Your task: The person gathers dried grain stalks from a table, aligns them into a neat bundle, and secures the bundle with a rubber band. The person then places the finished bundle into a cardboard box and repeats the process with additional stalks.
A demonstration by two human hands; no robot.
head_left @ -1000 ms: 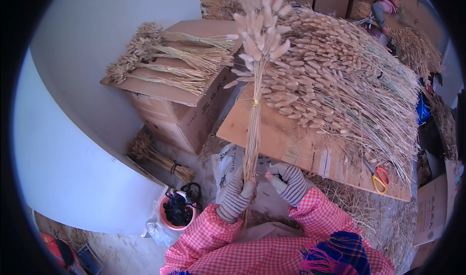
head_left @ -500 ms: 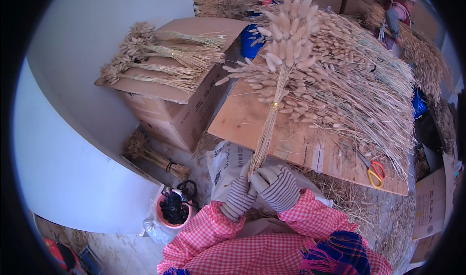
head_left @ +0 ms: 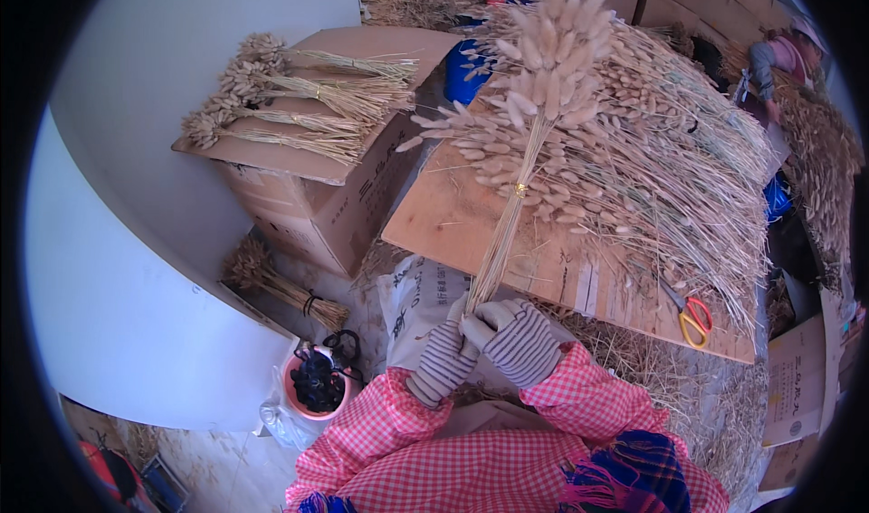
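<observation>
A bunch of dried bunny-tail grass point(head_left: 520, 190) stands tilted in front of me, fluffy heads away from me, a gold tie around its stems. My left hand point(head_left: 445, 355) and my right hand point(head_left: 514, 337), both in striped grey gloves, close together round the lower stem ends. Their fingertips overlap there, so what they do at the very ends is partly hidden. Beyond the bunch, a large heap of loose bunny-tail stems point(head_left: 670, 160) covers much of the wooden board point(head_left: 444, 214). Scissors point(head_left: 690, 318) with red and yellow handles lie at the board's near right.
Several tied bunches point(head_left: 335, 97) lie on a cardboard box point(head_left: 290, 210) at the left. A dark-tied bunch point(head_left: 290, 287) rests on the floor beside a pink bucket point(head_left: 317, 382) of black things. Another person point(head_left: 783, 61) bends over grass at the far right.
Both hands keep their hold on the stem ends, and the bunch leans slightly more to the right. The other person has shifted rightward and lower. My view has moved a little.
</observation>
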